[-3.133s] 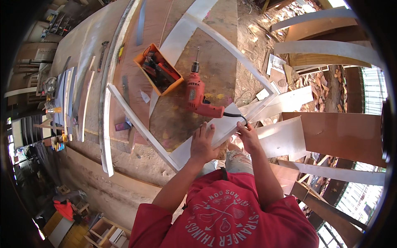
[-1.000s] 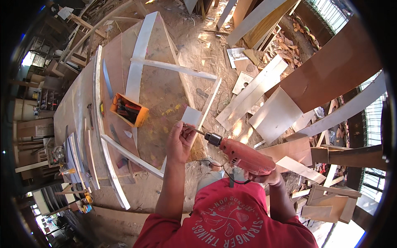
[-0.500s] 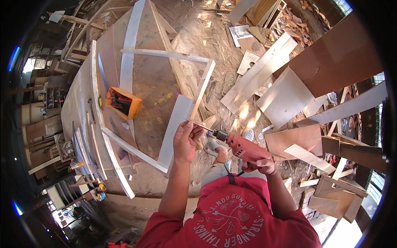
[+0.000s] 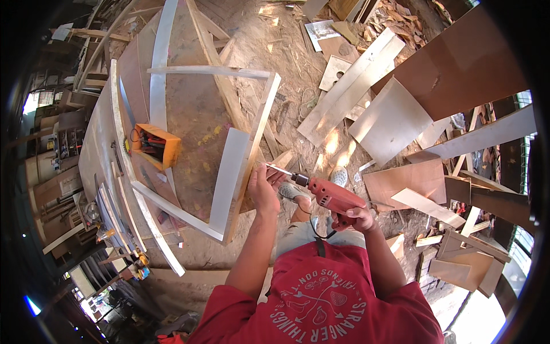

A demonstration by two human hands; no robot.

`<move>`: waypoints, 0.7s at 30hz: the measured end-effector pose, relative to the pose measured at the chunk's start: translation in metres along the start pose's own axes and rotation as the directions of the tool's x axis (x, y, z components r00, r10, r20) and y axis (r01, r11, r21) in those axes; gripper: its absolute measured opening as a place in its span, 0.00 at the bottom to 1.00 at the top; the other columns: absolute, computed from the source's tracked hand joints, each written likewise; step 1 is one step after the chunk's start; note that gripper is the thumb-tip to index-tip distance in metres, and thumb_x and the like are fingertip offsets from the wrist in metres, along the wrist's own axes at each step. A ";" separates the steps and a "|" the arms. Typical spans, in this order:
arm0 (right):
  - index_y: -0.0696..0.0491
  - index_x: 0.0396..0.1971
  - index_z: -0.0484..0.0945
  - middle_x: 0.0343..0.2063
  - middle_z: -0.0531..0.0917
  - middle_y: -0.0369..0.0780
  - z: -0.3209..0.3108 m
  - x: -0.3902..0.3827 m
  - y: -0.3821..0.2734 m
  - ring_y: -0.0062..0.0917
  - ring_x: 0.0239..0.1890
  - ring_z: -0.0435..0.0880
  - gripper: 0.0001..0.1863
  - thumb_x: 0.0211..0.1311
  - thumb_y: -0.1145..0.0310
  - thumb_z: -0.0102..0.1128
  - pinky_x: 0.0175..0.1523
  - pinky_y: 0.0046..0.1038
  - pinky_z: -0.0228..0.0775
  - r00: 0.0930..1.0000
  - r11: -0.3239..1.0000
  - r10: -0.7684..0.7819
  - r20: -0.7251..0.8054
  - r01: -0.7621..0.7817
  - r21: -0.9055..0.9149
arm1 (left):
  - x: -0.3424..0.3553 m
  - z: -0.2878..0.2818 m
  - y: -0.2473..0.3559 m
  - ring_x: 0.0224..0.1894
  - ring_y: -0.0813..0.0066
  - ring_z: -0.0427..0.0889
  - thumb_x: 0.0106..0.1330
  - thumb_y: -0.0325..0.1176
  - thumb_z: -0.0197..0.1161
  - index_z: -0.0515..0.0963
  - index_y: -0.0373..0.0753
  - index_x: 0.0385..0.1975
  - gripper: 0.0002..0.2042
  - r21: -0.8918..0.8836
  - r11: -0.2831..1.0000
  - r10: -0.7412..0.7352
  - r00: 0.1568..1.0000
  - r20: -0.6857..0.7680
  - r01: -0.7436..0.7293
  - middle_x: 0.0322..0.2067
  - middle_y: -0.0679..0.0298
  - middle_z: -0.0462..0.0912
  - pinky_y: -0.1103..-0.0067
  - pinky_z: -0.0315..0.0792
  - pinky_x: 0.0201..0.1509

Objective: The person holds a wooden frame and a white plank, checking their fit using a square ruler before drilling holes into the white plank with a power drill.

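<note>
Drill [image 4: 332,198] in red, clenched by its handle in the right hand [image 4: 358,218], points its bit at the near edge of the surface [image 4: 195,109]. Left hand [image 4: 264,189] pinches at the bit's tip beside the white frame [image 4: 238,172]. An orange tray [image 4: 156,146] lies toward the surface's left edge.

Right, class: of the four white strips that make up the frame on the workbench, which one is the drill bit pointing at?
The right-hand strip, whose outer edge faces the red drill. The left hand steadies the bit against it; the other three strips lie farther off.
</note>
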State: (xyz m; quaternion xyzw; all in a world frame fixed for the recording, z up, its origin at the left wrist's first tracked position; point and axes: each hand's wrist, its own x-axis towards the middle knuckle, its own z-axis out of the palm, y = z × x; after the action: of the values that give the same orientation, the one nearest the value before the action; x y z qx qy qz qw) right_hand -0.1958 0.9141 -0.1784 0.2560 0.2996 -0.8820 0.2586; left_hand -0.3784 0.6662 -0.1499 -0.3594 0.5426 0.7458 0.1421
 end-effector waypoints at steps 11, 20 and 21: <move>0.57 0.62 0.73 0.35 0.87 0.44 -0.007 0.022 0.013 0.31 0.35 0.88 0.40 0.49 0.55 0.70 0.39 0.33 0.83 0.997 0.999 -0.054 0.053 0.054 0.002 | 0.021 -0.003 -0.008 0.38 0.69 0.89 0.82 0.41 0.57 0.79 0.33 0.49 0.15 0.090 0.993 0.076 0.996 -0.035 -0.073 0.39 0.57 0.86 0.75 0.87 0.45; 0.56 0.62 0.70 0.34 0.86 0.45 -0.002 0.023 0.010 0.31 0.33 0.87 0.41 0.47 0.56 0.70 0.38 0.35 0.84 0.998 0.998 -0.064 0.014 0.064 0.025 | 0.023 -0.004 -0.008 0.38 0.68 0.89 0.82 0.40 0.57 0.78 0.32 0.49 0.15 0.106 0.991 0.090 0.995 -0.053 -0.084 0.39 0.56 0.87 0.74 0.87 0.44; 0.56 0.62 0.70 0.34 0.86 0.45 -0.003 0.024 0.011 0.31 0.33 0.87 0.40 0.47 0.56 0.70 0.38 0.35 0.84 0.998 0.997 -0.068 0.018 0.068 0.023 | 0.023 -0.005 -0.008 0.41 0.64 0.90 0.81 0.40 0.57 0.78 0.32 0.50 0.15 0.116 0.990 0.088 0.995 -0.051 -0.082 0.40 0.54 0.87 0.72 0.87 0.47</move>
State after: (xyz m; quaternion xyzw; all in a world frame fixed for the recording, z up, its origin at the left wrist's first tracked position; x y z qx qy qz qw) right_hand -0.2058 0.9013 -0.1989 0.2404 0.2959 -0.8959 0.2283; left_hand -0.3878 0.6601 -0.1720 -0.3479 0.6027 0.7089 0.1151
